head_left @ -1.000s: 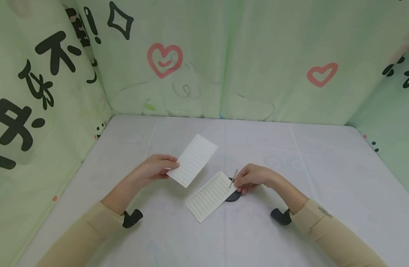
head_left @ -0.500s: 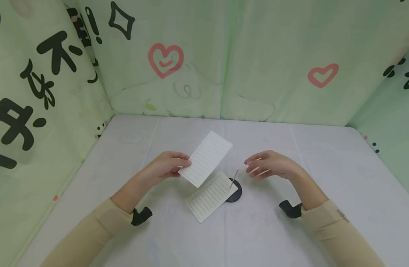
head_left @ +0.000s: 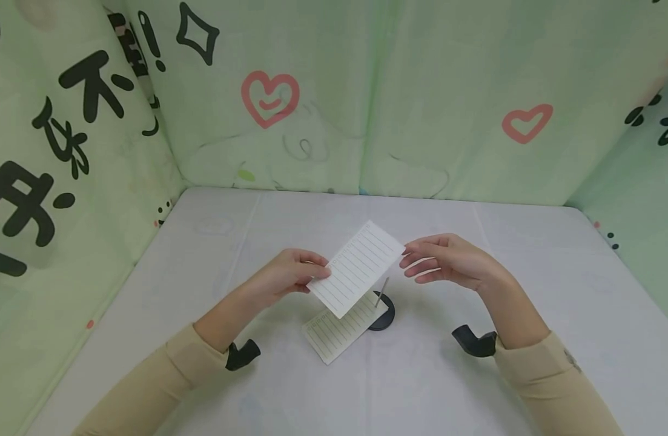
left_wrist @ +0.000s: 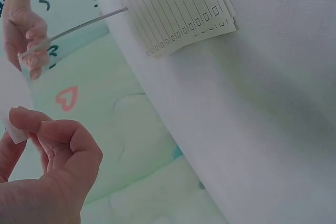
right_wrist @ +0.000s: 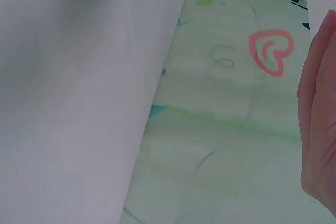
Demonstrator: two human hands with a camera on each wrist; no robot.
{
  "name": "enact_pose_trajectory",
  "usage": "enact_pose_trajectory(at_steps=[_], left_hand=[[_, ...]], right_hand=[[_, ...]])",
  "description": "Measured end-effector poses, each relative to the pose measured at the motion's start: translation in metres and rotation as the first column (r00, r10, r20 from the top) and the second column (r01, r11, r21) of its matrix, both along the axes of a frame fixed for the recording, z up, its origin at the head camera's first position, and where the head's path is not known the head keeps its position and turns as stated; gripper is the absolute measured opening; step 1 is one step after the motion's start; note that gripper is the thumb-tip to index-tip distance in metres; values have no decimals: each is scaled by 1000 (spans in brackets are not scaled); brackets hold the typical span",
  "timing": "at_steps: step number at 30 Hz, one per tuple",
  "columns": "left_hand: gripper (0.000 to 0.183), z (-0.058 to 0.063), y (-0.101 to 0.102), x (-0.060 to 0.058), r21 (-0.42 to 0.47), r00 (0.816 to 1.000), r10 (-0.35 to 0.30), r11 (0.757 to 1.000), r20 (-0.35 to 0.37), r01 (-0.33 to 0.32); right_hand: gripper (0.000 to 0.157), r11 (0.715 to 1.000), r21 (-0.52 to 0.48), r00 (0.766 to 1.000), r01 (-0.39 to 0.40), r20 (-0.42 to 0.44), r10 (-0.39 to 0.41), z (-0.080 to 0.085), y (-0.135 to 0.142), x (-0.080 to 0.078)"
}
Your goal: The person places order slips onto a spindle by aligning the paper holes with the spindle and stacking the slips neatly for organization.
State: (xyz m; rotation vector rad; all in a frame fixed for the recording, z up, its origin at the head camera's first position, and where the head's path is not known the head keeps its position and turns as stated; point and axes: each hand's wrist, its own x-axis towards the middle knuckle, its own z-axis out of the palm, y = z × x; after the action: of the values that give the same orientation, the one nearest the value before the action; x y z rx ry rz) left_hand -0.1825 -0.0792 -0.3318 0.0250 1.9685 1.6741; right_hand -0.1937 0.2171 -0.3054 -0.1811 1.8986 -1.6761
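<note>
My left hand (head_left: 287, 275) pinches the lower left edge of a white lined checklist sheet (head_left: 361, 266), held tilted in the air. My right hand (head_left: 448, 260) is at the sheet's right corner, fingertips right at the edge, the other fingers spread and slightly bent. Beneath the sheet a bill spike stands on the table, with a round black base (head_left: 386, 315) and a thin upright metal pin (head_left: 382, 292). Similar lined sheets (head_left: 334, 336) are stuck on the pin, low over the base; the left wrist view shows these stacked sheets (left_wrist: 178, 14) and the long pin (left_wrist: 73, 31).
A white-covered table (head_left: 448, 387) spreads under both hands. Pale green printed curtains (head_left: 323, 91) enclose it at the back and both sides. A black wrist mount (head_left: 243, 355) sits at the left cuff and another wrist mount (head_left: 473, 342) at the right.
My left hand has carried the sheet right, over the bill spike. My right hand has let go of the sheets at the pin, lifted away, and come to the held sheet's corner.
</note>
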Motion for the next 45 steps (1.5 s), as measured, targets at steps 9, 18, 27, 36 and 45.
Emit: enact_pose_trajectory(at_steps=[9, 18, 27, 36, 45], left_hand=[[27, 7, 1, 8, -3, 999, -26, 1000, -39, 26], [28, 2, -8, 10, -15, 994, -87, 996, -62, 87], [25, -7, -25, 13, -64, 984, -161, 986, -77, 156], [24, -13, -30, 17, -37, 972, -222, 975, -76, 220], [24, -20, -32, 19, -61, 956, -275, 961, -107, 269]], right_hand=[[12, 1000, -8, 1000, 12, -22, -12, 4, -8, 8], [8, 999, 49, 998, 5, -63, -2, 5, -14, 14], [9, 996, 85, 996, -35, -80, 42, -1, -20, 16], [11, 993, 106, 994, -57, -88, 67, -4, -21, 17], [9, 992, 105, 993, -74, -87, 84, -8, -21, 17]])
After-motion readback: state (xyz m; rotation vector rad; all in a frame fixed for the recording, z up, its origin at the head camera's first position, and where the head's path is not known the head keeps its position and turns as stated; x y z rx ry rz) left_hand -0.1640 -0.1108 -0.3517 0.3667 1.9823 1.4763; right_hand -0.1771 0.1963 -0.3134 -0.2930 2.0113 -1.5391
